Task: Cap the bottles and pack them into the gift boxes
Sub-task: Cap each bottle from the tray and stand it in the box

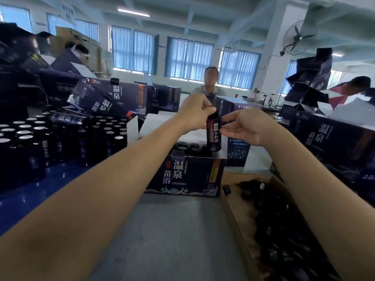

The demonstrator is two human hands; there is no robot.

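Above the gift box (pixel 188 175) hangs a dark, labelled bottle (pixel 213 136).

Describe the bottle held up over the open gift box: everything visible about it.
The bottle is a small dark cylinder, glossy, with a dark label bearing a barcode and white print. It hangs roughly upright, its base just above the back right corner of the open gift box. The left hand grips its top, where a black cap partly shows. The right hand reaches its side with nearly straight fingers; contact is unclear.
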